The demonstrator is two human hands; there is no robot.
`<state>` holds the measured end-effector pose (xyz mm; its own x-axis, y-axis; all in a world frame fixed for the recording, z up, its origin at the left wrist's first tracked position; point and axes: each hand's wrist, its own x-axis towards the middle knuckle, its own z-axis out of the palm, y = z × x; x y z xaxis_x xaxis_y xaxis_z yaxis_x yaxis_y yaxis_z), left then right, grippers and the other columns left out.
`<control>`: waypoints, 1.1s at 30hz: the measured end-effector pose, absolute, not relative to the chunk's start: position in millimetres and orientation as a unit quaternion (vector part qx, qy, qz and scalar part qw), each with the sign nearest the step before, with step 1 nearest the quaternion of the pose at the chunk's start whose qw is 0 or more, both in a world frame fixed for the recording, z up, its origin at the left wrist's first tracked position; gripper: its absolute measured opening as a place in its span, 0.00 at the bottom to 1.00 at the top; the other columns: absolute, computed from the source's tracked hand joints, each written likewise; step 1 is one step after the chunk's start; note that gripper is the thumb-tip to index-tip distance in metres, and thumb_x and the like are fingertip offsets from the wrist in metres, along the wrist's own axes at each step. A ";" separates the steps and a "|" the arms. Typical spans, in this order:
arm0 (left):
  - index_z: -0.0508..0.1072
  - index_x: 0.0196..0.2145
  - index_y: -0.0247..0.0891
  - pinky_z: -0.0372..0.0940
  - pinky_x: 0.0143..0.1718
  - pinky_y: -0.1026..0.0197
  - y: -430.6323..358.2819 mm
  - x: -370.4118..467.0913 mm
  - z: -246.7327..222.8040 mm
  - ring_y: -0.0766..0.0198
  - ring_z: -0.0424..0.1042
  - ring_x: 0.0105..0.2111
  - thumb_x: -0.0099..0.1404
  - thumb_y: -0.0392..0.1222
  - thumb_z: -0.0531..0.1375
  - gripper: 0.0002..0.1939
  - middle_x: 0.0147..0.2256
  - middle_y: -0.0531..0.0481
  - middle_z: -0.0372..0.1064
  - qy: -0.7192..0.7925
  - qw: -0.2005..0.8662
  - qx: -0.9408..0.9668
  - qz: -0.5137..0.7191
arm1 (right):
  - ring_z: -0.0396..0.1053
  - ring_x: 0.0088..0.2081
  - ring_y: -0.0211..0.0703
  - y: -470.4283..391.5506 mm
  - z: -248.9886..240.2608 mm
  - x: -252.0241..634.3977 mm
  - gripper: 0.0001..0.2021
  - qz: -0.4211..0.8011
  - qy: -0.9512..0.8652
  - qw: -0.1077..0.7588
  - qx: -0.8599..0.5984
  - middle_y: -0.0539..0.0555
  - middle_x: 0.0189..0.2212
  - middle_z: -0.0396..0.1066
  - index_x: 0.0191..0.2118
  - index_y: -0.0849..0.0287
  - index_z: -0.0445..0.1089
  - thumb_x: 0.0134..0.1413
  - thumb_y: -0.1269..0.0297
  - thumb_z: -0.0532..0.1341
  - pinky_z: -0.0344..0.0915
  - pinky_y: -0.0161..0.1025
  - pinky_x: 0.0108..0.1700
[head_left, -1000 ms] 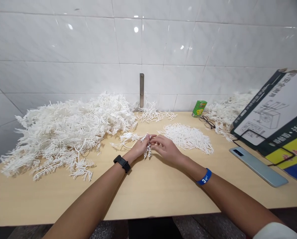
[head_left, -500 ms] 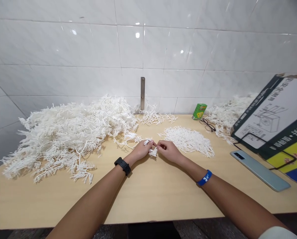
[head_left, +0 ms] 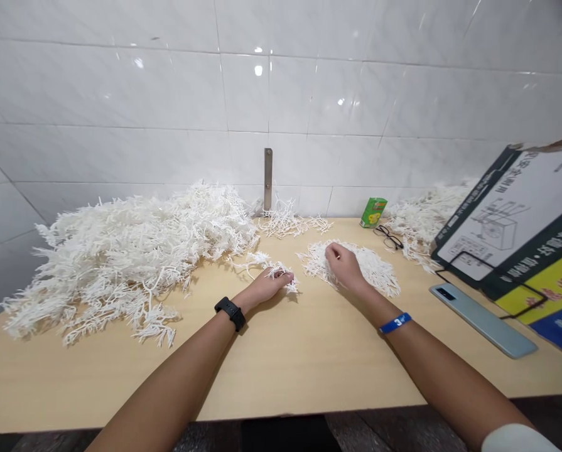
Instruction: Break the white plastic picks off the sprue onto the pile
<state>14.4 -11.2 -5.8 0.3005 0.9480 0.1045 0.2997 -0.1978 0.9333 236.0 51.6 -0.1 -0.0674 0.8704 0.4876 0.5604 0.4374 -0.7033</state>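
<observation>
On the worktop (head_left: 262,376): four heaps of white twigs (head_left: 134,251), one phone (head_left: 483,320), one pair of glasses (head_left: 389,237).
Your left hand (head_left: 264,285): pinching a white sprig (head_left: 290,286) near the middle.
Your right hand (head_left: 344,265): curled shut over the flat heap (head_left: 377,271); can't tell if anything's inside.
Boxes: one small green box (head_left: 373,212), one big box (head_left: 535,232); insides hidden.

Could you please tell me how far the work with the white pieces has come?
Apparently done: the flat pile of short white pieces, where the right hand is; whether it holds a piece is unclear.
In hand: the left hand holds a branched white sprig.
Apparently left: the large tangled heap at the left, so much seems to remain.
</observation>
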 end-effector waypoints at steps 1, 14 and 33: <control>0.65 0.24 0.36 0.55 0.31 0.61 -11.4 14.5 -5.4 0.67 0.59 0.25 0.61 0.55 0.57 0.19 0.23 0.54 0.60 0.462 0.439 0.670 0.382 | 0.62 0.31 0.41 52.9 -2.2 235.8 0.07 0.154 -0.737 0.444 -0.486 0.51 0.28 0.67 0.28 0.58 0.66 0.54 0.65 0.53 0.57 0.37 0.34; 0.64 0.25 0.35 0.54 0.27 0.63 -9.4 18.2 -10.1 0.69 0.56 0.22 0.64 0.55 0.53 0.20 0.20 0.55 0.58 0.447 0.436 0.695 0.356 | 0.62 0.28 0.36 19.7 -7.8 200.7 0.11 0.330 -0.835 0.292 -0.329 0.49 0.27 0.68 0.35 0.60 0.68 0.57 0.57 0.58 0.57 0.34 0.31; 0.72 0.31 0.33 0.61 0.34 0.63 -7.0 18.6 -13.0 0.62 0.68 0.31 0.59 0.52 0.58 0.16 0.30 0.48 0.71 0.429 0.397 0.720 0.373 | 0.61 0.24 0.35 29.6 -17.3 202.8 0.13 0.515 -0.736 0.307 -0.315 0.47 0.22 0.64 0.30 0.59 0.63 0.53 0.54 0.59 0.57 0.34 0.28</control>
<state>18.6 -7.0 -13.0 0.3530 0.9147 0.1967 0.3218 -0.3161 0.8925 202.8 29.6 -17.3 -0.6135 0.7794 0.1274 0.1466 0.2709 -0.9514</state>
